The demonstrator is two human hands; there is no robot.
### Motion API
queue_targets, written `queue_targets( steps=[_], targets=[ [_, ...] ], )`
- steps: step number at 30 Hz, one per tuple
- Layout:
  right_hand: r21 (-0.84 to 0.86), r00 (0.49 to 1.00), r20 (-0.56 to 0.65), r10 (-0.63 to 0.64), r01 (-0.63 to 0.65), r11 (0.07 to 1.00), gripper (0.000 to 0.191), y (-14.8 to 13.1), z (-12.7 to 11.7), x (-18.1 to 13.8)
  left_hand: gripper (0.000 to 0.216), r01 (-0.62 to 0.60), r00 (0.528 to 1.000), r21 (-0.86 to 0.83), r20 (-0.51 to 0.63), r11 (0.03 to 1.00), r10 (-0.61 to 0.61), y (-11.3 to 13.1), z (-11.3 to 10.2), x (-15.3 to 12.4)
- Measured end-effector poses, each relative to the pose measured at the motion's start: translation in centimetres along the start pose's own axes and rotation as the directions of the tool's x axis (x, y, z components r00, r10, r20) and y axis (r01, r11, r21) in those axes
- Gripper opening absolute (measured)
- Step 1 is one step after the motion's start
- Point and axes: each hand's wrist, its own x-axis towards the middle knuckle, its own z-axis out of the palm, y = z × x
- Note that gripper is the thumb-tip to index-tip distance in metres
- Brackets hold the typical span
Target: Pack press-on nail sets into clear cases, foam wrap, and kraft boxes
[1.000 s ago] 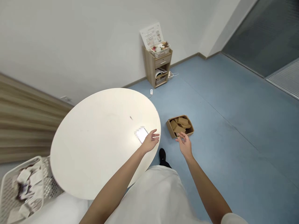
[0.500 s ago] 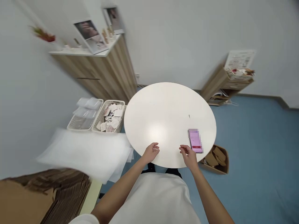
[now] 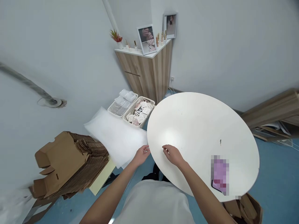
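My left hand [image 3: 141, 155] is at the left rim of the round white table [image 3: 201, 124], beside a stack of white packing sheets [image 3: 116, 133]. Its fingers are loosely bent and apart, and nothing shows in them. Over the table's near left part hangs my right hand [image 3: 173, 154], thumb and fingers slightly apart, also without anything visible in it. A phone [image 3: 220, 174] with a blurred pink screen lies on the table, right of my right forearm. Farther back is a small dark item [image 3: 220, 142], too small to name.
Two white baskets stand left of the table: one basket [image 3: 150, 109] of printed cards, one of clear plastic cases [image 3: 123, 101]. Flattened cardboard boxes [image 3: 67, 161] are stacked at left. A wooden cabinet [image 3: 149, 71] fills the corner. A cardboard box [image 3: 253, 207] sits below the table's right side.
The view has turned left, so the table and phone appear farther right and more cardboard shows. My hands have moved leftward over the table, closer together, the left one now at the rim.
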Motion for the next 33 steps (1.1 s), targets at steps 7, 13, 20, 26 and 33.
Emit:
queue_targets(
  steps=[7, 13, 20, 26, 33],
  targets=[
    [-0.036, 0.978, 0.195, -0.073, 0.082, 0.996, 0.025, -1.2, 2.4, 6.9, 0.038, 0.012, 0.986, 0.008, -0.163, 1.000, -0.011, 0.3, -2.0, 1.8],
    [0.058, 0.971, 0.202, -0.130, 0.121, 0.991, 0.032, -5.3, 5.2, 14.2, 0.035, 0.012, 0.938, 0.277, -0.336, 0.961, 0.085, 1.8, -7.7, 6.6],
    [0.237, 0.970, 0.239, 0.033, -0.091, 0.967, 0.060, -6.9, 9.2, 22.9, 0.030, 0.126, 0.915, 0.602, -0.377, 0.788, 0.142, 3.3, -13.6, 15.2],
    [0.433, 0.948, 0.250, 0.197, -0.292, 0.853, 0.064, -6.0, 12.7, 28.2, 0.034, 0.155, 0.929, 0.654, -0.351, 0.740, 0.116, 2.4, -15.6, 19.4],
    [0.599, 0.934, 0.214, 0.286, -0.356, 0.717, 0.064, -6.1, 14.3, 30.4, 0.033, 0.184, 0.947, 0.683, -0.316, 0.707, 0.058, 2.6, -16.0, 20.8]
  ],
)
